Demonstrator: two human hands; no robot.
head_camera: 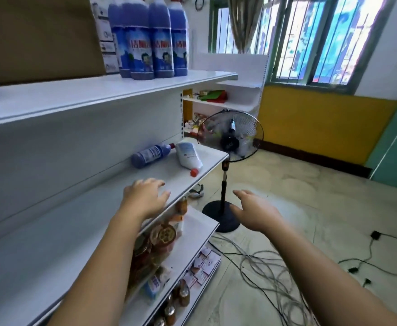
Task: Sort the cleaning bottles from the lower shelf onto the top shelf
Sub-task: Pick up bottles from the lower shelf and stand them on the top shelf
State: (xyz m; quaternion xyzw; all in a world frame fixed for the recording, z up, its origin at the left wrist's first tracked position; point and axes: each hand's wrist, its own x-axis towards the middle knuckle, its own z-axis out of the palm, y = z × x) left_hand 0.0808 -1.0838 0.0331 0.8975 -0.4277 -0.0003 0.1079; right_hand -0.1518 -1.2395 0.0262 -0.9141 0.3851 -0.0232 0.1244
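Two bottles lie on their sides on the lower shelf: a blue bottle against the back panel and a white bottle with a red cap beside it. Several blue cleaning bottles stand upright together on the top shelf. My left hand hovers open over the lower shelf's front edge, short of the lying bottles. Out over the floor to the right of the shelf, my right hand is open and holds nothing.
A cardboard box fills the top shelf's left part. Jars and packets crowd the shelves below. A standing fan is close to the shelf's end, with cables on the floor. A second shelf unit stands by the window.
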